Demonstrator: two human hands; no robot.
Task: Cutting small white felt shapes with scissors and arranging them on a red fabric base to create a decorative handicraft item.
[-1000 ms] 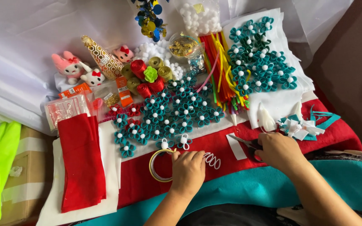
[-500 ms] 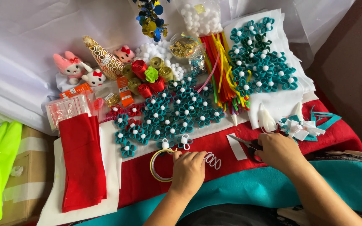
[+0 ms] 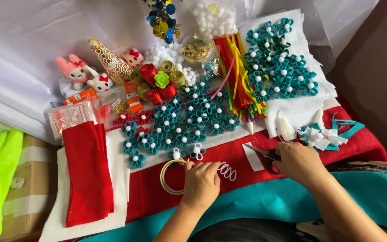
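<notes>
On red felt [image 3: 238, 157], hands [image 3: 201, 184] palm-down.

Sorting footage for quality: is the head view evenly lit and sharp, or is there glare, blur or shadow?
Head view: soft, even daylight, faint shadows only; the white cloth at upper left is bright, nearly washed out; the teal flowers and both hands, left and right, are sharp, no motion blur.
</notes>
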